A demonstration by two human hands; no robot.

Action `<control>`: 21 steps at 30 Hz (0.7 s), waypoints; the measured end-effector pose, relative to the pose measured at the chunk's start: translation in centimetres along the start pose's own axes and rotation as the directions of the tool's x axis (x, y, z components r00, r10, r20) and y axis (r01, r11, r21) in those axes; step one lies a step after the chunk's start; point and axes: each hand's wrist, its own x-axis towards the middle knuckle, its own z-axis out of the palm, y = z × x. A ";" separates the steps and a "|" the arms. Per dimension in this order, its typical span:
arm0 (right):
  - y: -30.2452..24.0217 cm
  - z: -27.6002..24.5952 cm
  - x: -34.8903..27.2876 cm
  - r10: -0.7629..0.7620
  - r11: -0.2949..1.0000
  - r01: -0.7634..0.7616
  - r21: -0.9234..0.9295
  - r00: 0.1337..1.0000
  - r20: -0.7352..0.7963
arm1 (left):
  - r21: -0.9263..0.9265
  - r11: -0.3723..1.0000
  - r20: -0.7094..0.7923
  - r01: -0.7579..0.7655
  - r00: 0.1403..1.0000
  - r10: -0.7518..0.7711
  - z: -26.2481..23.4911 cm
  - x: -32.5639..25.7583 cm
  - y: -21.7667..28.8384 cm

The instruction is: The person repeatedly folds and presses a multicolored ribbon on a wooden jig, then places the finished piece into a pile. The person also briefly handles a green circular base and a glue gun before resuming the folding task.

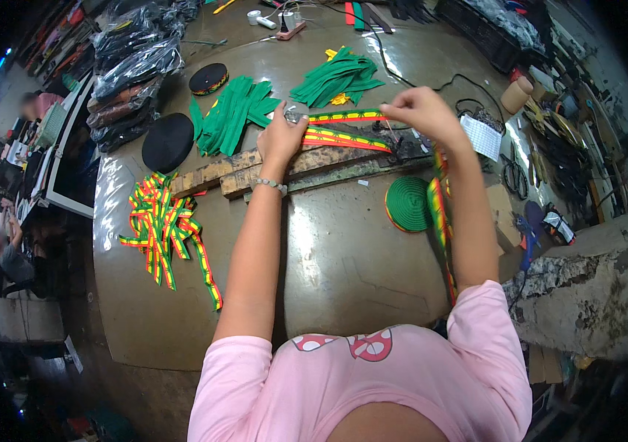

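A red, yellow and green patterned ribbon [347, 116] is stretched between my hands above some worn wooden bars [321, 163]. My left hand [282, 136] is closed at the ribbon's left end, by the end of the bars. With thumb and finger together, my right hand [426, 112] pinches the ribbon's right part. Below the stretched piece, more strips of the same ribbon [347, 140] lie along the bars. A long length of it hangs down beside my right forearm. Near that forearm sits a coiled green roll [407, 204]. A loose heap of cut ribbon pieces [160, 225] lies on the left.
Two bundles of green strips [234, 116] [339, 76] lie beyond the bars. A black roll [168, 142] and plastic-wrapped stacks [135, 66] stand at left. Scissors [514, 177], a white paper [481, 137] and cables [468, 92] are on the right. Other people sit far left.
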 end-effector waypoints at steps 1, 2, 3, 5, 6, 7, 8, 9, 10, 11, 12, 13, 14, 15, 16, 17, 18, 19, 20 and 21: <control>0.7 -0.7 -0.8 0.088 0.996 -0.087 0.024 0.995 -0.051 | -0.004 1.000 0.001 0.002 1.000 -0.002 0.1 0.1 -0.1; 1.6 -1.0 -1.8 0.194 0.976 -0.190 0.106 0.981 -0.031 | -0.007 1.000 0.003 0.004 1.000 -0.004 0.2 0.1 -0.1; 2.6 -1.0 -2.7 0.312 0.936 -0.306 0.175 0.950 -0.011 | -0.010 1.000 0.003 0.007 1.000 -0.007 0.3 0.1 -0.2; 4.9 0.3 -3.9 0.380 0.893 -0.376 0.250 0.924 0.031 | -0.021 1.000 0.000 0.006 1.000 -0.006 0.4 0.1 -0.3; 5.9 1.4 -4.4 0.421 0.864 -0.418 0.282 0.906 0.053 | -0.022 1.000 0.001 0.009 1.000 -0.009 0.5 0.2 -0.4; 6.9 2.6 -4.7 0.451 0.821 -0.447 0.356 0.889 0.076 | -0.021 1.000 -0.002 0.012 1.000 -0.012 0.5 0.2 -0.4; 7.8 3.1 -4.9 0.479 0.772 -0.481 0.416 0.870 0.116 | -0.018 1.000 -0.002 0.011 1.000 -0.011 0.5 0.3 -0.5; 8.5 3.7 -5.0 0.477 0.724 -0.489 0.487 0.864 0.160 | -0.015 1.000 -0.001 0.010 1.000 -0.010 0.6 0.4 -0.6; 9.1 4.3 -4.9 0.438 0.811 -0.429 0.398 0.896 0.074 | -0.013 1.000 0.002 0.011 1.000 -0.011 0.7 0.5 -0.7; 9.6 4.7 -5.0 0.359 0.887 -0.340 0.312 0.933 -0.005 | -0.016 1.000 0.004 0.014 1.000 -0.014 0.8 0.6 -0.8; 9.9 4.8 -5.0 0.336 0.927 -0.319 0.196 0.940 -0.058 | -0.019 1.000 0.008 0.018 1.000 -0.018 0.9 0.8 -1.0; 10.1 4.7 -5.2 0.351 0.885 -0.311 0.347 0.934 -0.058 | -0.024 1.000 0.013 0.019 1.000 -0.019 1.1 0.9 -1.1; 10.3 4.3 -5.5 0.427 0.804 -0.366 0.468 0.904 -0.028 | -0.054 0.999 0.003 -0.003 1.000 0.003 1.3 1.1 -1.3; 10.5 3.9 -5.9 0.496 0.704 -0.413 0.578 0.868 0.016 | -0.085 0.996 -0.006 -0.023 1.000 0.022 1.3 1.2 -1.5; 10.6 3.5 -6.3 0.493 0.675 -0.393 0.624 0.870 0.014 | -0.107 0.993 -0.015 -0.040 0.999 0.038 1.3 1.2 -1.7; 10.8 3.1 -6.8 0.493 0.641 -0.375 0.670 0.870 0.014 | -0.211 0.976 0.001 -0.053 0.999 0.055 1.1 1.3 -2.1; 10.9 2.8 -7.0 0.454 0.612 -0.321 0.723 0.891 0.011 | -0.383 0.921 0.042 -0.065 0.995 0.088 0.8 1.2 -2.3; 11.1 2.5 -7.3 0.486 0.576 -0.342 0.743 0.874 0.026 | -0.536 0.842 0.091 -0.063 0.987 0.132 0.4 1.1 -2.6; 11.4 2.3 -7.5 0.481 0.542 -0.335 0.771 0.875 0.042 | -0.518 0.855 0.123 -0.039 0.985 0.120 -0.4 1.0 -2.9; 11.6 2.3 -7.6 0.475 0.503 -0.331 0.798 0.878 0.065 | -0.493 0.870 0.169 -0.017 0.979 0.115 -1.2 0.9 -3.1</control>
